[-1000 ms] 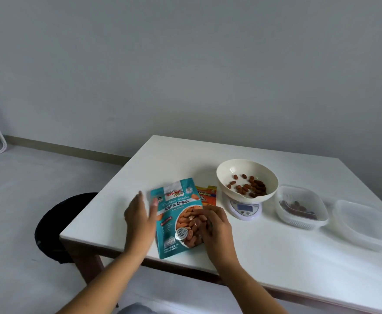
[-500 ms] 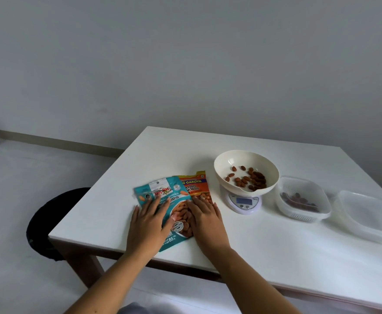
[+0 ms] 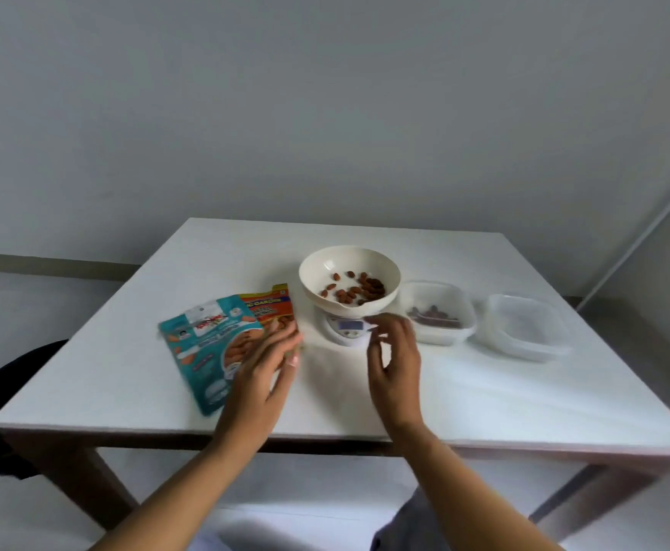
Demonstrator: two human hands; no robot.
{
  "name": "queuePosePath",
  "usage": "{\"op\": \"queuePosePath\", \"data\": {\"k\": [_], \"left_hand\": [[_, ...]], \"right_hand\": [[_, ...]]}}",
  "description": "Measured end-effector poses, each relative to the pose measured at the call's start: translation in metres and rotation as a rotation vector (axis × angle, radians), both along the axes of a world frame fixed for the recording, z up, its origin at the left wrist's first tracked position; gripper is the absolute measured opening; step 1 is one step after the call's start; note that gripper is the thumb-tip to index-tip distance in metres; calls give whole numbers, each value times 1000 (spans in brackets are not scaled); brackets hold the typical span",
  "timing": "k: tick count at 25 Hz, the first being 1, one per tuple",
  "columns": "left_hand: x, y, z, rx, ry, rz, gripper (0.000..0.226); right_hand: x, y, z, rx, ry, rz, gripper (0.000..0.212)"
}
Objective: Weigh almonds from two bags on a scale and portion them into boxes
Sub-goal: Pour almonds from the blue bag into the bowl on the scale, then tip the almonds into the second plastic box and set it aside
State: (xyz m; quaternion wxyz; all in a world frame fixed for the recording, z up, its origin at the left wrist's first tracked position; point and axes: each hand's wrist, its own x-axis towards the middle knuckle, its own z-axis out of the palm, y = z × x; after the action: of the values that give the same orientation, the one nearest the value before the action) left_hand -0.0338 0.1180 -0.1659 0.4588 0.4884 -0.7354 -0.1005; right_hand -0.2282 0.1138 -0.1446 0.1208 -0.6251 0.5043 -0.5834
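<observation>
A teal almond bag [image 3: 206, 351] lies flat on the white table [image 3: 484, 391], overlapping an orange almond bag [image 3: 272, 308] behind it. My left hand [image 3: 264, 371] rests with straight fingers on the right edge of both bags. My right hand [image 3: 395, 359] hovers with loosely curled fingers, holding nothing, just in front of the small white scale [image 3: 345, 330]. A cream bowl [image 3: 349, 280] with several almonds sits on the scale. Right of it stands a clear box [image 3: 440, 316] with a few almonds, then an empty clear box [image 3: 524, 332].
A dark round stool [image 3: 3, 391] stands on the floor left of the table. The wall is close behind the table's far edge.
My right hand has lifted off the bags and moved right toward the scale. My left hand has slid right across the bags. The camera has shifted, so the table sits lower and more centred.
</observation>
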Motion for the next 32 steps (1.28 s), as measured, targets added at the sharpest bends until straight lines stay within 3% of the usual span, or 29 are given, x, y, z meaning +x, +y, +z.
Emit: {"op": "queuePosePath", "data": {"k": [3, 6, 8, 11, 16, 18, 21, 28, 30, 32], "left_hand": [[-72, 15, 2, 138, -65, -285, 51], [-117, 13, -5, 375, -291, -380, 61], [-129, 6, -10, 371, -521, -347, 74], [-131, 3, -15, 306, -601, -331, 93], [-129, 3, -11, 391, -450, -364, 98], [-123, 5, -9, 436, -366, -359, 85], [-110, 9, -7, 532, -238, -316, 54], [-81, 27, 1, 646, 143, -346, 69], [-78, 29, 8, 611, 144, -343, 73], [-73, 28, 18, 565, -13, -241, 78]], "right_hand": [[-79, -3, 20, -16, 127, -289, 24], [-153, -10, 28, 186, 408, -494, 35], [-189, -9, 19, 416, 578, -510, 47], [-214, 5, -3, 601, 748, -468, 54], [-208, 51, -18, 333, 689, -598, 52], [-200, 73, -23, 235, 642, -603, 46], [-179, 92, -24, 146, 612, -462, 37], [-85, 80, -19, 96, 616, -161, 30], [-59, 77, -15, 103, 586, -81, 29], [-46, 72, -12, 90, 481, -31, 28]]}}
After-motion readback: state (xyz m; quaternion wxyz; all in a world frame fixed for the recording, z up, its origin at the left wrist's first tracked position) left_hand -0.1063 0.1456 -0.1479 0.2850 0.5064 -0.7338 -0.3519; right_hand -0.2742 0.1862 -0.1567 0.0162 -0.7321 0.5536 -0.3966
